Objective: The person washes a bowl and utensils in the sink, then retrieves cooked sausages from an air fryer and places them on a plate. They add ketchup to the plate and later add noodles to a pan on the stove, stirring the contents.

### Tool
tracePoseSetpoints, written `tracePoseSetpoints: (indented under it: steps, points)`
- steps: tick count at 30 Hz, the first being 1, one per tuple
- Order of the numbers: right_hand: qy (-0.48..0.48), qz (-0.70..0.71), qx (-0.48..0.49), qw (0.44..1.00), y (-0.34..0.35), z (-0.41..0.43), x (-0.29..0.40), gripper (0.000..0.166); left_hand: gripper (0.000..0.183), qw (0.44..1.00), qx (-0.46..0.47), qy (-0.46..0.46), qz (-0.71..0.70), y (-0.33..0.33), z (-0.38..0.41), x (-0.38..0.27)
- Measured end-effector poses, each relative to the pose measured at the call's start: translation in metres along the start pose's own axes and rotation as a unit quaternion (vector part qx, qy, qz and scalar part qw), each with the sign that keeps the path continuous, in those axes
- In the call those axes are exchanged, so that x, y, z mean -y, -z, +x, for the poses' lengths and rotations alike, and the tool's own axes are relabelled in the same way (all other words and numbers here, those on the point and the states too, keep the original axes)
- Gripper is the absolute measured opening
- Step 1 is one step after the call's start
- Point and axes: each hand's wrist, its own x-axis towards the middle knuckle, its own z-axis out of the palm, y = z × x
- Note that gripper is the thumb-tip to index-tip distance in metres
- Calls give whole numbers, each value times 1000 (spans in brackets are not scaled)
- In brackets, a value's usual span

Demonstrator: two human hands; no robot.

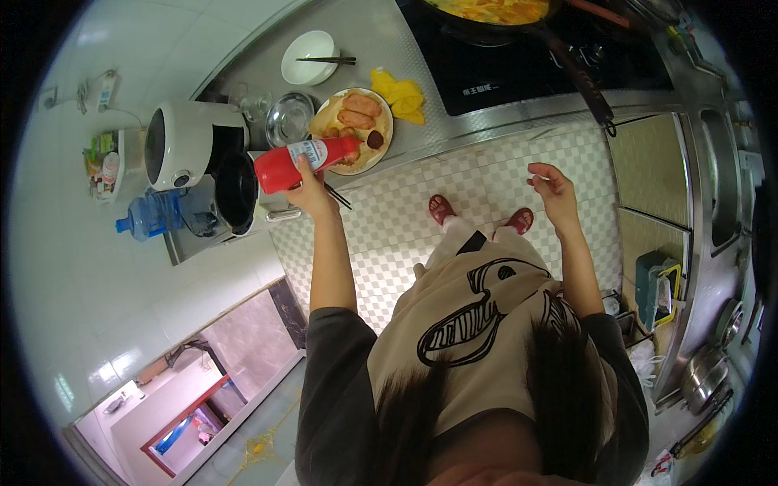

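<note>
My left hand (313, 193) is closed around a red squeeze bottle (279, 171) with a white label, tilted so its nozzle lies over a plate (391, 124). On the plate are browned, oblong fried pieces (360, 110), smaller browned pieces partly hidden by the bottle, and a dark red dab of sauce (375, 140) near the nozzle. My right hand (554, 191) hangs over the checkered floor with its fingers partly curled, holding nothing.
Beside the plate are a metal bowl (290, 119), a yellow cloth (398, 96) and a white bowl (308, 68) with chopsticks. A pan (495, 15) of food sits on the black cooktop (480, 73), its handle jutting past the edge. An air fryer (182, 143) stands left, its black basket (236, 197) nearby.
</note>
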Motion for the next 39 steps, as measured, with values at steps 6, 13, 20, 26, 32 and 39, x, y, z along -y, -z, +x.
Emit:
tracePoseSetpoints:
  steps: [6, 13, 20, 26, 32, 39]
  points:
    - [2, 4, 2, 1000, 6, -1, -2, 21, 50, 999, -14, 15, -28, 3, 0, 1]
    - [21, 11, 5, 1000, 8, 2, -8, 22, 49, 1000, 22, -6, 19, -9, -10, 28]
    - [34, -5, -3, 999, 15, -3, -16, 22, 48, 1000, 3, -1, -2, -6, -12, 9]
    - [10, 6, 0, 1000, 12, -6, -13, 22, 48, 973, -53, 157, -161, 13, 1, 21]
    - [33, 3, 18, 999, 11, -11, 4, 22, 55, 887, -59, 286, -359, -2, -10, 25]
    - [97, 42, 39, 994, 28, -28, 22, 30, 51, 767, 108, 471, -423, -99, -137, -17]
